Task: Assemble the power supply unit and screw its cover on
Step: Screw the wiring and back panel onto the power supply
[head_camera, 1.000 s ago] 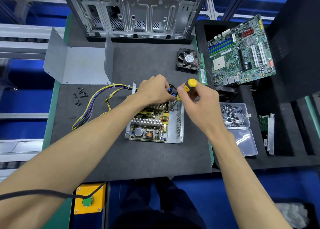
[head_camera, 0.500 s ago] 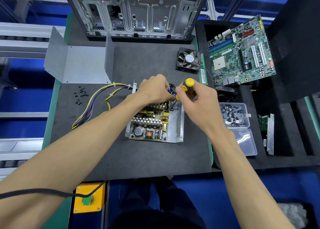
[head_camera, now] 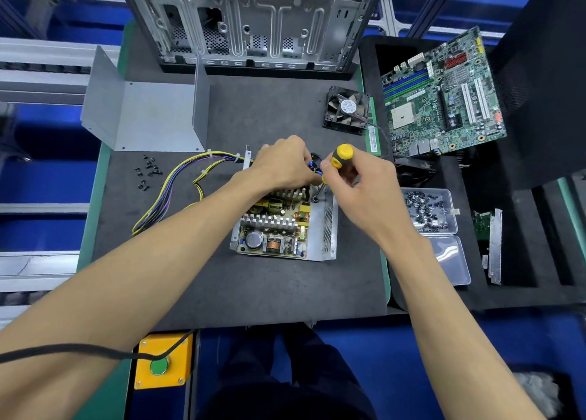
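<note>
— Right hand (head_camera: 358, 184) curled round the yellow-and-black screwdriver (head_camera: 337, 161), tip down at a screw in the far right corner of the power supply unit (head_camera: 285, 226). That's my read from here.

— And your left hand (head_camera: 282, 165)?

— Fingers curled over the far end of the unit, by the blue wires. Whether it pinches them or only steadies the part, I cannot tell; the fingertips are hidden.

— Where does the unit sit?

— Mid-bench (head_camera: 269, 286), open-topped, circuit board and heat sinks showing. Its cable bundle (head_camera: 177, 184) trails off left.

— How far along?

— Early, I judge. Board sits in the tray, fastening in hand. The cover (head_camera: 149, 118) lies apart at the far left, not fitted. Loose screws (head_camera: 147, 172) lie below it; a screw box (head_camera: 428, 210) sits right of the unit. Cover placement and its screws remain.
</note>
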